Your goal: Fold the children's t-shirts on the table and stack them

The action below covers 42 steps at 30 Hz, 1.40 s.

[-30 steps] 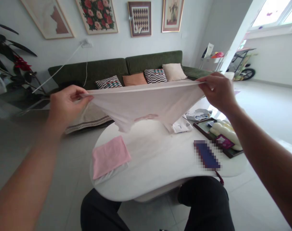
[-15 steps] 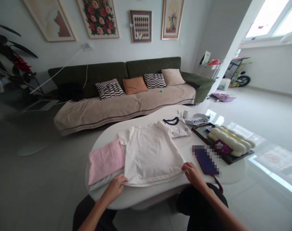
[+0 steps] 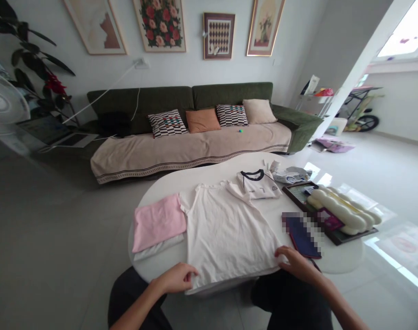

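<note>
Pale and rounded, the bench (image 3: 167,183) stands on a light tiled floor (image 3: 74,229), and in its middle lies the white shirt (image 3: 229,224), spread out with its neckline away from the person. The near hem seems to reach over the bench's edge, and soft creases run through the body.

At the near left corner of the white shirt, the left hand (image 3: 179,277) has its fingers curled, thumb and forefinger pinching the hem. At the near right corner, the right hand (image 3: 296,263) grips the hem as well.

By my judgement, the step in hand is drawing the white shirt flat and square by its lower edge. What the next move calls for is even tension — both corners kept level, so that the side seams run straight — and a gentle let-go that leaves the hem lying true.

Left of the white shirt, just beside its sleeve, lies a folded pink cloth (image 3: 159,221) on top of a greyish one (image 3: 158,248). Beyond its right shoulder is a folded shirt with a dark collar (image 3: 260,188); whether the two touch I cannot tell. To its right are a dark blue item (image 3: 303,240), partly blurred out, and farther off a tray (image 3: 342,237) bearing a puffy cream object (image 3: 337,206). Well behind the white shirt stands a green sofa (image 3: 229,93).
</note>
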### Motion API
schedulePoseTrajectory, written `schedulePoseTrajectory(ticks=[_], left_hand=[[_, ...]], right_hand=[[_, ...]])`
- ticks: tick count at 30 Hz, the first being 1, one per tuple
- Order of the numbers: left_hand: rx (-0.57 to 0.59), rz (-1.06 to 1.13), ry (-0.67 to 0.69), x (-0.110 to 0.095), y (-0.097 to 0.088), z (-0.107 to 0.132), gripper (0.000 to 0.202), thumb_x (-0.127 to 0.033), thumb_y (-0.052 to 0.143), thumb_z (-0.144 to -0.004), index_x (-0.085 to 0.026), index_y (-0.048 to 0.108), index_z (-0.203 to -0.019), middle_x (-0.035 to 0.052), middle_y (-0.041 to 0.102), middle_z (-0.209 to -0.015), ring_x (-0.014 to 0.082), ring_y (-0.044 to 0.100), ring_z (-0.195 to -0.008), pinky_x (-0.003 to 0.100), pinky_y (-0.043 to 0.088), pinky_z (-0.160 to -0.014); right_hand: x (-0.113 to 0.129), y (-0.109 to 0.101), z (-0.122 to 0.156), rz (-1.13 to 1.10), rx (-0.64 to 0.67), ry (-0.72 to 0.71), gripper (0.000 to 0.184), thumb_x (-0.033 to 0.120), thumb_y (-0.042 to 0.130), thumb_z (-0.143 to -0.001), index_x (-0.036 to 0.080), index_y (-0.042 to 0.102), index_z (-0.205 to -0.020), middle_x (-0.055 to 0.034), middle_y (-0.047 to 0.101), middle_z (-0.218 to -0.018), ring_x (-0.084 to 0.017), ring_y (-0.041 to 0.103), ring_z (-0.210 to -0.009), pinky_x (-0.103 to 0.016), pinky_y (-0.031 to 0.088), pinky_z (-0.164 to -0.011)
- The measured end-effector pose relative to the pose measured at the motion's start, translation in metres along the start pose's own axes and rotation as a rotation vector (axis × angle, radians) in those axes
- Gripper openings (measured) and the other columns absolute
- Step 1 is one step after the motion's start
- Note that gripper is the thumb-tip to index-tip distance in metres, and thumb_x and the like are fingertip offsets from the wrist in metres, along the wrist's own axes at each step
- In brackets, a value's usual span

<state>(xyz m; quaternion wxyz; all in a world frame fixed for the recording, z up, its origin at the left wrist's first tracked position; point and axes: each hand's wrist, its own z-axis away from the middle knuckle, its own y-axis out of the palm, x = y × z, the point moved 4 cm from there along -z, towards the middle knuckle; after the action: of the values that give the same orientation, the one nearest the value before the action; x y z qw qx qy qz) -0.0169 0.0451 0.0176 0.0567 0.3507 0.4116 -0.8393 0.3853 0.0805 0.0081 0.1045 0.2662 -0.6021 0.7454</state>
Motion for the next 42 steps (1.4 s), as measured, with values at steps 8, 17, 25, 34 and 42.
schedulePoseTrajectory(ticks=[8,17,25,34,42], left_hand=[[-0.468,0.117,-0.023,0.047,-0.120,-0.073,0.032,-0.026,0.046,-0.072,-0.013,0.064,-0.095,0.0069,0.067,-0.087,0.0167,0.060,-0.078,0.024,0.044,-0.072],[-0.990,-0.191,-0.319,0.094,-0.165,-0.131,0.043,-0.025,0.039,-0.081,-0.009,0.047,-0.120,0.0173,0.048,-0.122,0.0257,0.041,-0.116,0.041,0.033,-0.095],[-0.969,-0.551,-0.519,0.127,-0.141,-0.128,0.043,-0.031,0.032,-0.087,-0.013,0.045,-0.124,0.0163,0.037,-0.133,0.0278,0.026,-0.125,0.044,0.028,-0.097],[-0.763,-0.323,-0.340,0.139,-0.200,-0.184,0.051,-0.028,0.042,-0.081,-0.009,0.037,-0.128,0.0151,0.034,-0.136,0.0234,0.027,-0.127,0.035,0.025,-0.101],[-0.504,-0.069,-0.348,0.147,-0.233,-0.216,0.030,-0.025,0.061,-0.061,-0.016,0.061,-0.089,0.0001,0.058,-0.069,0.0179,0.056,-0.074,0.024,0.039,-0.067]], right_hand=[[0.039,-0.057,-0.094,0.018,-0.139,0.003,0.025,0.025,0.040,-0.080,0.017,0.063,-0.082,-0.0064,0.068,-0.080,-0.019,0.062,-0.074,-0.027,0.044,-0.069],[0.053,-0.055,-0.248,0.122,-0.212,0.097,0.030,0.014,0.035,-0.083,0.011,0.061,-0.099,-0.0134,0.063,-0.099,-0.021,0.057,-0.093,-0.026,0.039,-0.076],[0.041,-0.024,-0.311,0.199,-0.121,0.132,0.048,0.010,0.037,-0.083,0.011,0.035,-0.131,-0.0167,0.054,-0.110,-0.020,0.055,-0.092,-0.027,0.037,-0.076],[0.048,-0.035,-0.315,0.207,-0.105,0.047,0.017,0.012,0.048,-0.075,0.010,0.059,-0.087,-0.0102,0.059,-0.088,-0.019,0.054,-0.085,-0.025,0.036,-0.072],[0.016,-0.113,-0.296,0.128,-0.290,0.089,0.025,0.012,0.043,-0.077,0.013,0.054,-0.100,-0.0037,0.059,-0.076,-0.015,0.056,-0.072,-0.026,0.039,-0.067]])
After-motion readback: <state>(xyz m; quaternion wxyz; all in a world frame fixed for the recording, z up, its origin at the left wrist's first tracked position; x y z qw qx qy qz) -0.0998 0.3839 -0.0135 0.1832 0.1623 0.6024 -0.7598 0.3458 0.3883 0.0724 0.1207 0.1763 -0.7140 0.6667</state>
